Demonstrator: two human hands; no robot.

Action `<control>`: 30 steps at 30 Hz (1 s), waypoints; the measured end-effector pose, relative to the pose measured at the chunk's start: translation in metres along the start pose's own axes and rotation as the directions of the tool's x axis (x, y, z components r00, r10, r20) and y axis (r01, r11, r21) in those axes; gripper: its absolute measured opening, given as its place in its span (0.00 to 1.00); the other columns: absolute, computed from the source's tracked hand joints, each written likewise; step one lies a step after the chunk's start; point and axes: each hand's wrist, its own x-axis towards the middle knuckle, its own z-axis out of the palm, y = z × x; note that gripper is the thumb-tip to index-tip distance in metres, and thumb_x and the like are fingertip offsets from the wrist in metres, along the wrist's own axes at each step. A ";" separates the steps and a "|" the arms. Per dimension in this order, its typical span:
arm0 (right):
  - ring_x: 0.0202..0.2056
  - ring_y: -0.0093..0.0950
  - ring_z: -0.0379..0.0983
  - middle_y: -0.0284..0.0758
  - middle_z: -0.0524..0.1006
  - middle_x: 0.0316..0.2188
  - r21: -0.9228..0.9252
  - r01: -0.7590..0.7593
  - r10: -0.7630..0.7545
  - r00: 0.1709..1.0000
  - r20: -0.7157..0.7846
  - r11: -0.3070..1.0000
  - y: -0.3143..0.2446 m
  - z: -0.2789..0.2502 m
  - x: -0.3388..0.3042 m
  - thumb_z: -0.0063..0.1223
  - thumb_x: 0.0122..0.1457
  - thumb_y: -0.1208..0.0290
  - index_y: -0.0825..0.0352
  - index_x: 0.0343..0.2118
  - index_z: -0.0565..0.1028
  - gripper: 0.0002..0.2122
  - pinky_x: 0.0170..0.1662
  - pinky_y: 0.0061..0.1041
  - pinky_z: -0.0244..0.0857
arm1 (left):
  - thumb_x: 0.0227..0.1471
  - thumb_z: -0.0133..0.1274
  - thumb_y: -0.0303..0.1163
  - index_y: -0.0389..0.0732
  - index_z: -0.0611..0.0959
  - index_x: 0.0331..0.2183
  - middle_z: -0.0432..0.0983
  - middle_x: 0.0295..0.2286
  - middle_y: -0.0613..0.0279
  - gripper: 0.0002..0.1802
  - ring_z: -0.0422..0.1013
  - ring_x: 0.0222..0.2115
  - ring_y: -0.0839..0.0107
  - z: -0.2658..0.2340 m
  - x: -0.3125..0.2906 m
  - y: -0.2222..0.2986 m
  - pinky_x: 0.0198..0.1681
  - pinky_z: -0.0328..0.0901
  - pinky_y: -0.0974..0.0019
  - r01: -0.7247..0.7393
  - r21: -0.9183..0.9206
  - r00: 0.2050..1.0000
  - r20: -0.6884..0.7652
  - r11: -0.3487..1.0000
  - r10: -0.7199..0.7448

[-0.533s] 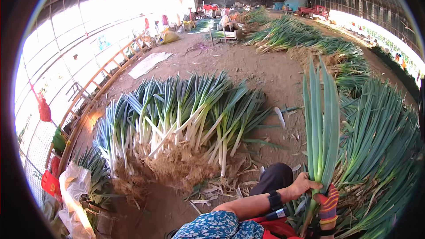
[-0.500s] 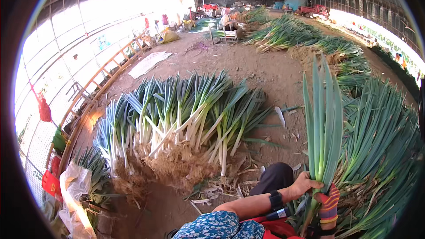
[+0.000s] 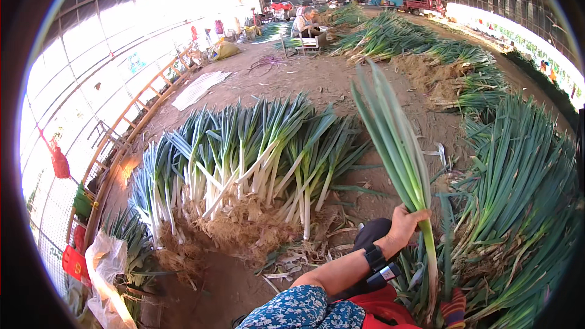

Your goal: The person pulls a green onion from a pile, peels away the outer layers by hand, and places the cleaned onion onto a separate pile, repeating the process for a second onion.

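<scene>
My left hand is closed round a long green onion, its leaves pointing up and its brownish lower stalk slanting down. Low at the right, my right hand wears a striped glove; a loose green leaf rises from it, beside the stalk. The fingers appear closed on that leaf, though the lower frame edge cuts off part of the hand. In front to the left stands a row of green onions with white stalks and tangled roots. A large heap of uncleaned green onions lies close on my right.
More onion piles stretch back along the right. A person sits farther off near a low wooden seat. A wooden ladder lies along the left wall, near a white sheet. Clear plastic lies at lower left.
My left hand has moved left with the green onion, which now tilts left. My right hand has come away from the stalk and dropped lower, with a leaf apart from the onion.
</scene>
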 end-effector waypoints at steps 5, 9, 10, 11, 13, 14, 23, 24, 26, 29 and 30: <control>0.30 0.31 0.70 0.40 0.73 0.32 0.080 -0.027 0.031 0.998 -0.060 0.996 0.011 -0.010 -0.013 0.61 0.42 0.73 0.74 0.43 0.69 0.24 0.36 0.28 0.65 | 0.45 0.59 0.29 0.36 0.80 0.29 0.77 0.23 0.62 0.08 0.72 0.19 0.74 -0.001 -0.002 0.009 0.19 0.64 0.73 -0.055 -0.028 0.998 0.006 0.998 0.055; 0.33 0.33 0.70 0.43 0.72 0.36 0.212 0.239 -0.206 0.964 -0.167 0.948 -0.055 -0.009 0.015 0.62 0.44 0.71 0.75 0.45 0.68 0.25 0.39 0.30 0.65 | 0.47 0.58 0.28 0.35 0.79 0.30 0.77 0.25 0.63 0.08 0.73 0.22 0.73 0.015 -0.011 -0.005 0.24 0.67 0.71 0.009 -0.038 0.996 0.093 0.999 -0.005; 0.34 0.34 0.70 0.43 0.72 0.37 0.188 0.295 -0.259 0.947 -0.191 0.937 -0.068 -0.001 0.017 0.62 0.45 0.71 0.75 0.46 0.67 0.25 0.39 0.30 0.65 | 0.48 0.57 0.27 0.35 0.79 0.31 0.77 0.25 0.63 0.07 0.74 0.24 0.73 0.020 -0.014 -0.013 0.26 0.68 0.70 0.034 -0.072 0.992 0.125 0.997 -0.025; 0.33 0.35 0.70 0.44 0.72 0.35 0.137 0.324 -0.291 0.932 -0.218 0.936 -0.076 0.005 0.017 0.62 0.45 0.71 0.74 0.46 0.67 0.25 0.39 0.31 0.65 | 0.48 0.57 0.27 0.35 0.79 0.31 0.77 0.25 0.63 0.07 0.74 0.24 0.73 0.021 -0.016 -0.018 0.26 0.68 0.70 0.031 -0.074 0.992 0.125 0.997 -0.022; 0.30 0.39 0.69 0.45 0.71 0.32 -0.018 0.387 -0.375 0.877 -0.300 0.922 -0.094 0.015 0.013 0.61 0.46 0.70 0.72 0.45 0.67 0.24 0.36 0.35 0.64 | 0.49 0.56 0.27 0.35 0.78 0.35 0.76 0.28 0.63 0.09 0.74 0.27 0.72 0.022 -0.022 -0.029 0.30 0.70 0.68 0.070 -0.095 0.972 0.231 0.993 -0.047; 0.28 0.39 0.70 0.44 0.72 0.25 0.090 0.415 -0.361 0.864 -0.352 0.906 -0.107 0.017 0.011 0.60 0.46 0.72 0.72 0.34 0.69 0.15 0.30 0.37 0.62 | 0.50 0.56 0.28 0.34 0.76 0.37 0.76 0.30 0.63 0.11 0.73 0.28 0.72 0.020 -0.024 -0.037 0.33 0.70 0.67 0.085 -0.049 0.957 0.283 0.995 -0.068; 0.20 0.25 0.70 0.36 0.75 0.19 0.530 0.093 -0.114 0.993 0.007 0.843 -0.097 0.010 0.002 0.48 0.58 0.60 0.71 0.31 0.76 0.15 0.23 0.27 0.62 | 0.46 0.61 0.30 0.36 0.80 0.33 0.76 0.26 0.66 0.11 0.70 0.25 0.77 0.013 -0.036 -0.064 0.30 0.65 0.72 0.328 0.158 0.868 0.339 0.931 -0.363; 0.20 0.22 0.69 0.34 0.75 0.19 0.576 0.049 -0.118 0.989 0.084 0.816 -0.106 -0.001 -0.001 0.47 0.59 0.59 0.70 0.30 0.76 0.16 0.23 0.25 0.62 | 0.46 0.61 0.30 0.36 0.80 0.33 0.76 0.26 0.66 0.11 0.70 0.25 0.77 0.012 -0.035 -0.067 0.30 0.65 0.72 0.335 0.163 0.861 0.347 0.928 -0.372; 0.20 0.18 0.69 0.32 0.77 0.21 0.641 -0.005 -0.094 0.988 0.119 0.768 -0.116 -0.011 -0.010 0.45 0.61 0.59 0.68 0.29 0.77 0.16 0.22 0.21 0.62 | 0.45 0.61 0.31 0.37 0.80 0.33 0.76 0.27 0.66 0.12 0.70 0.27 0.77 0.013 -0.033 -0.070 0.32 0.65 0.71 0.350 0.127 0.808 0.461 0.928 -0.367; 0.21 0.18 0.70 0.32 0.77 0.21 0.648 0.051 -0.108 0.993 0.049 0.760 -0.118 -0.017 -0.022 0.46 0.60 0.63 0.69 0.28 0.77 0.14 0.22 0.20 0.62 | 0.45 0.61 0.32 0.38 0.80 0.34 0.76 0.28 0.66 0.13 0.71 0.28 0.75 0.019 -0.035 -0.069 0.34 0.66 0.71 0.342 0.149 0.738 0.569 0.928 -0.363; 0.21 0.18 0.70 0.32 0.77 0.21 0.650 0.043 -0.099 0.994 0.049 0.758 -0.103 -0.012 -0.018 0.46 0.60 0.63 0.69 0.28 0.77 0.14 0.22 0.20 0.62 | 0.45 0.61 0.32 0.38 0.80 0.34 0.76 0.28 0.66 0.13 0.71 0.28 0.75 0.021 -0.035 -0.067 0.34 0.66 0.71 0.350 0.154 0.733 0.569 0.924 -0.372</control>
